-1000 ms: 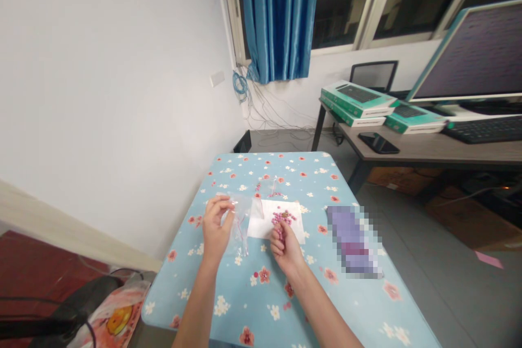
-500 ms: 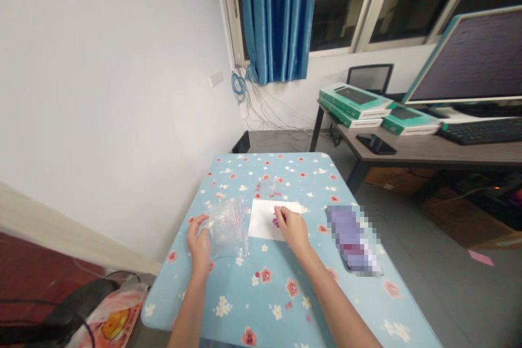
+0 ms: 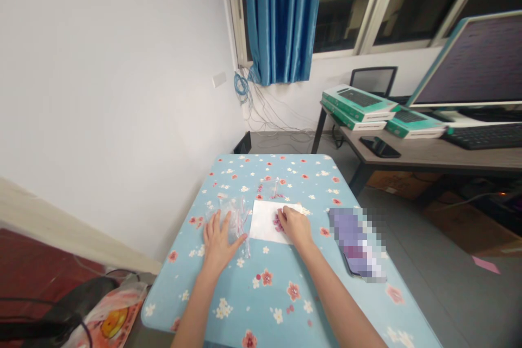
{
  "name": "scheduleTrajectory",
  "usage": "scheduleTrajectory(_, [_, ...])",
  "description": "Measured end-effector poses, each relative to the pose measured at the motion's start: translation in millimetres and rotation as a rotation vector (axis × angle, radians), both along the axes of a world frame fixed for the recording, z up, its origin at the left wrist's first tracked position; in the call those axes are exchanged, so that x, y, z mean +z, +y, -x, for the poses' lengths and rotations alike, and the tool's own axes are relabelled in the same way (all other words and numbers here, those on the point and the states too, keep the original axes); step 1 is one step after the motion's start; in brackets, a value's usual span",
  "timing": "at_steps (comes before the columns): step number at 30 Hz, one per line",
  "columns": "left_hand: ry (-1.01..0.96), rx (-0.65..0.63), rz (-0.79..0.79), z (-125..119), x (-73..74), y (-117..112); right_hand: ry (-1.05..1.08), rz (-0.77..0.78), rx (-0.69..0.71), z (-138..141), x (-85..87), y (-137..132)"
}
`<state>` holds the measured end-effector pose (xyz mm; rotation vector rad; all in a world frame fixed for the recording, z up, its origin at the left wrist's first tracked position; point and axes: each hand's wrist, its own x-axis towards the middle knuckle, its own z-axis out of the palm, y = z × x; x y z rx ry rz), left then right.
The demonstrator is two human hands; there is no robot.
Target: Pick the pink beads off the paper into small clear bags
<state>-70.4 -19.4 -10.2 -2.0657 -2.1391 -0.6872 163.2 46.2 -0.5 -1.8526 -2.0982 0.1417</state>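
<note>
Pink beads [image 3: 278, 224], small and roundish, lie heaped on the flat white sheet [image 3: 261, 223]. My right hand [image 3: 297, 225] is over the sheet, fingertips bent down at the heap; I cannot tell whether they have closed on a bead. Left of the sheet, my left hand [image 3: 219, 239] spreads its fingers apart on a clear, crinkled plastic bag [image 3: 240, 213]; half a second ago it was at that bag's left edge.

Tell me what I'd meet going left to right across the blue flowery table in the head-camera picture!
Bare left hand → small pink bead-like pieces → bare right hand → purple, oblong, pixelated thing.
</note>
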Motion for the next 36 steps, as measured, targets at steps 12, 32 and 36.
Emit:
scheduleTrajectory(12, [0.023,-0.029,-0.077,-10.1,22.4,14.3,-0.028,-0.003,0.026,0.8,7.3,-2.5])
scheduleTrajectory(32, [-0.006,-0.315,0.207,-89.4,57.2,135.2,0.152,-0.23,-0.007,-2.0,3.2,-1.9])
scheduleTrajectory(36, [-0.03,-0.228,0.244,-103.0,48.3,150.3,0.299,-0.283,-0.054,-5.6,1.9,-1.4])
